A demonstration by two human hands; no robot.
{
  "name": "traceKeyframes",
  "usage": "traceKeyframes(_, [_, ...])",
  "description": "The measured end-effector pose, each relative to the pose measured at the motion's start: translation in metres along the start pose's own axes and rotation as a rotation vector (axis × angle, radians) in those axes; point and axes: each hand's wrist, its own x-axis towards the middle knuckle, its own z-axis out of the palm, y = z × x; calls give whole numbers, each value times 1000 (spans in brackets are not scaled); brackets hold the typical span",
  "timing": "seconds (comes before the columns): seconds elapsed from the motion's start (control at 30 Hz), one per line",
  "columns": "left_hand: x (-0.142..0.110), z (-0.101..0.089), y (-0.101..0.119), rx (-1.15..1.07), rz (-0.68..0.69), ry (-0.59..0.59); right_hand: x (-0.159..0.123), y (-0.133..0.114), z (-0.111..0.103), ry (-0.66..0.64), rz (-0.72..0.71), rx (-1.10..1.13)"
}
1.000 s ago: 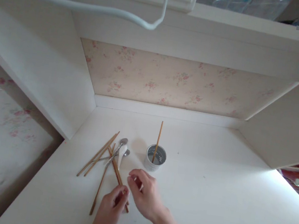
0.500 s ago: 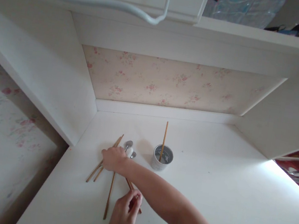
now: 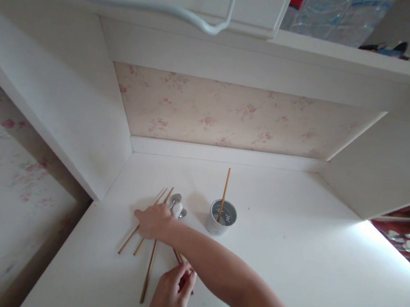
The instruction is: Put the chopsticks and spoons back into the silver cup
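My right hand (image 3: 154,221) reaches across from the right, palm down over several wooden chopsticks on the white counter. Its fingers are closed around a chopstick (image 3: 139,247); the grip itself is hidden under the hand. To its left lies another chopstick (image 3: 127,241), and a third chopstick (image 3: 148,273) points toward me. Lower down, my left hand (image 3: 175,287) is closed on chopsticks (image 3: 177,256) that pass beneath my right forearm. Metal spoons (image 3: 175,199) with a white piece among them lie just beyond my right hand.
A grey perforated utensil cup (image 3: 221,222) with one upright chopstick (image 3: 226,187) stands right of the spoons. White side panels flank the counter (image 3: 291,248). A shelf (image 3: 339,49) with plastic bottles (image 3: 322,12) and a white cable (image 3: 135,4) are overhead.
The chopstick under my right hand has shifted slightly right, apart from the one beside it. My left hand has stayed nearly in place on its chopsticks.
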Motion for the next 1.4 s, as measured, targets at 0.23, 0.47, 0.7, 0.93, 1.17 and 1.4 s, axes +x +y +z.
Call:
traceKeyframes(0.23, [1,2,2,42,-43,-6,-67,1,-20,330,-26,312])
traceKeyframes(0.47, [3,6,1,64,-25,-12,-147,27,-25,775,-35,1012])
traceKeyframes(0.7, [2,10,-1,87,-34,23,-191,89,-24,1113,113,1230])
traceKeyframes(0.93, [3,16,1,153,-61,37,-204,151,-28,1256,331,1269])
traceKeyframes(1.17, [3,19,2,183,-84,39,-188,165,-14,1142,474,1101])
traceKeyframes(1.4, [5,19,5,181,-79,51,-176,168,12,1017,451,852])
